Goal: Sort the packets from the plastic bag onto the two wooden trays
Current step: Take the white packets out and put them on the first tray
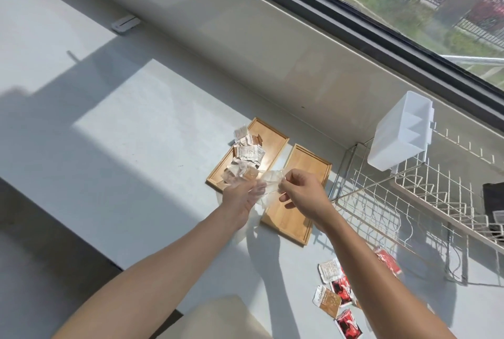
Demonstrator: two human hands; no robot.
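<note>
Two wooden trays lie side by side on the grey counter. The left tray (pixel 275 138) holds a heap of pale packets (pixel 248 151) on its middle. The right tray (pixel 309 164) shows bare wood. A clear plastic bag (pixel 266 188) hangs crumpled between my hands over the trays' near ends. My left hand (pixel 240 196) is inside or wrapped by the bag and grips it, with brownish packets visible in the plastic. My right hand (pixel 302 188) pinches the bag's edge. Loose red and brown packets (pixel 338 292) lie on the counter near my right forearm.
A white wire dish rack (pixel 425 202) stands to the right, with a white plastic divided box (pixel 401 131) hung on its corner. A window ledge runs behind the trays. A small white device (pixel 125 23) lies far left. A dark object (pixel 493 199) sits in the rack.
</note>
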